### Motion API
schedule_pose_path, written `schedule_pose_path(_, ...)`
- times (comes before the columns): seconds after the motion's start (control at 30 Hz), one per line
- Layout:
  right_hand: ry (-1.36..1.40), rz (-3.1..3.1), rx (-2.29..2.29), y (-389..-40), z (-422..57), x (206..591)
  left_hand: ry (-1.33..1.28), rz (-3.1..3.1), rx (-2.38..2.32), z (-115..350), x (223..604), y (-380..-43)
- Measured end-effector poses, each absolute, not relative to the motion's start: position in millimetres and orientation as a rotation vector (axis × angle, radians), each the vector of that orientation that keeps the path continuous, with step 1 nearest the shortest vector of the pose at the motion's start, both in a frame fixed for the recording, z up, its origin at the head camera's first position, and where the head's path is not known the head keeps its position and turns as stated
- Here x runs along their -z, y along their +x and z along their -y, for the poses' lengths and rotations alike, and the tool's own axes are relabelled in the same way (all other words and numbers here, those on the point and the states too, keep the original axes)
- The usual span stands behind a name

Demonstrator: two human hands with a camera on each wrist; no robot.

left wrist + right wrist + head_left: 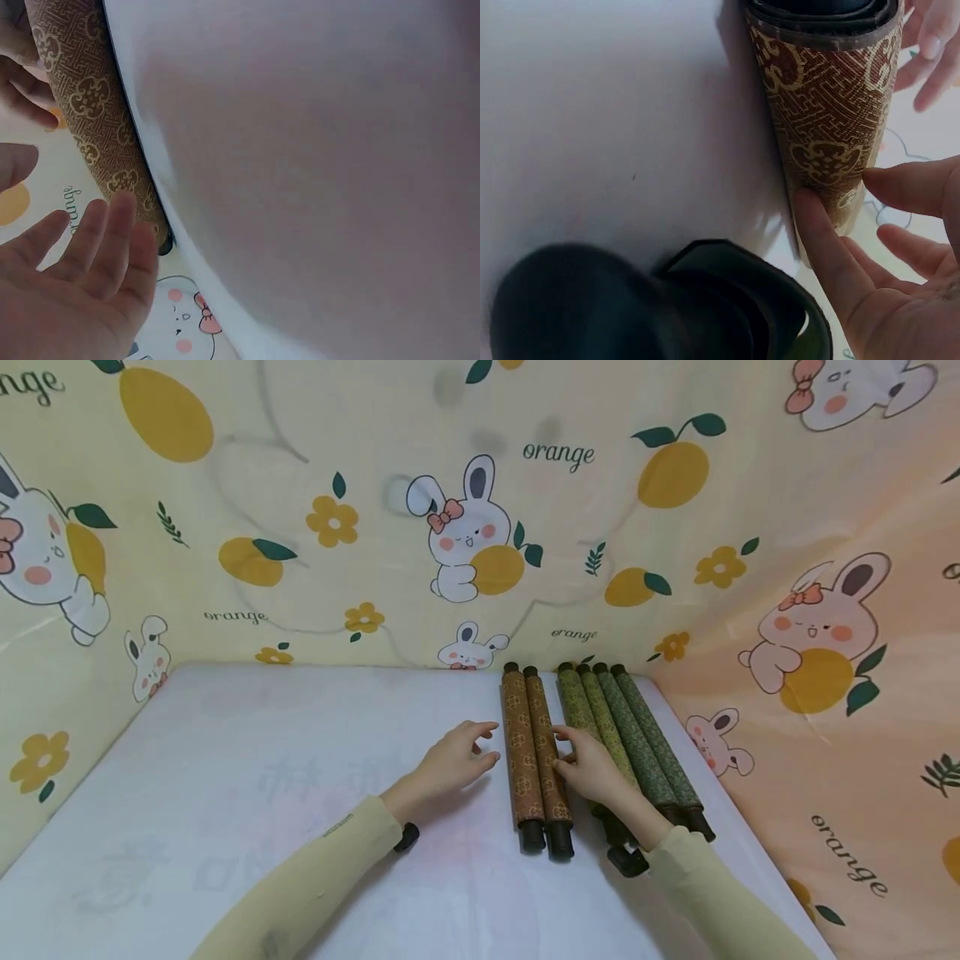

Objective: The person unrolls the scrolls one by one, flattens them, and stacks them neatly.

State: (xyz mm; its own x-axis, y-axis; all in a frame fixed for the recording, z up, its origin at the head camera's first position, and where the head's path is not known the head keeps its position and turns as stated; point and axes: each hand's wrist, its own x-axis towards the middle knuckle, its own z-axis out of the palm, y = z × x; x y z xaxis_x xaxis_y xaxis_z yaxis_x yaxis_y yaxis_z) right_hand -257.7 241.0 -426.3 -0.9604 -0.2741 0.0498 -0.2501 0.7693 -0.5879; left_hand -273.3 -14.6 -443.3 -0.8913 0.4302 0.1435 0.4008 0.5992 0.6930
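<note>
— Where do your two brown scrolls [520, 743] lie?
— You have them side by side on the right half of the white surface [262, 718], far ends close to its far edge. Lying parallel, each probably helps stop the other rolling.
— And your hands?
— Your right hand [600, 768] rests its fingertips against the outer side of the right-hand scroll, the fingers spread with gaps and pinching nothing. Your left hand [450, 764] hovers just left of the pair, apart from it in the head view, thumb spread away from lightly bent fingers. Bracketed like this, the pair seems guarded on both sides.
— What stands in your way?
— Two olive-green scrolls [577, 702] and two grey-green scrolls [636, 735] lie near the surface's right edge. Your right arm crosses over them, so it could knock them. Behind the far edge, the printed cloth [375, 435] rises, limiting room there.
</note>
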Motion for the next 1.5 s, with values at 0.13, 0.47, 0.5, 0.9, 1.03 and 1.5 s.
schedule_pose_path(0.13,-0.448,-2.935,0.933,-260.1,-240.9,425.6,0.732,-2.739,-1.175,7.4,444.3,-280.1)
schedule_pose_path(0.47,-0.346,-2.876,0.918,-264.9,-239.5,427.1,0.767,-2.650,-1.117,-10.5,447.5,-290.2)
schedule_pose_path(0.5,-0.339,-2.866,0.920,-265.0,-239.2,427.1,0.765,-2.651,-1.107,-12.0,447.2,-290.0)
schedule_pose_path(0.9,-0.265,-2.737,1.012,-268.7,-238.3,432.9,0.709,-2.581,-1.162,-19.4,447.4,-289.0)
schedule_pose_path(1.03,-0.232,-2.731,1.049,-267.7,-236.3,431.9,0.655,-2.500,-1.273,-20.9,447.2,-290.6)
schedule_pose_path(1.5,-0.196,-2.693,1.265,-251.1,-220.2,435.5,0.609,-2.404,-1.426,-11.1,448.8,-283.4)
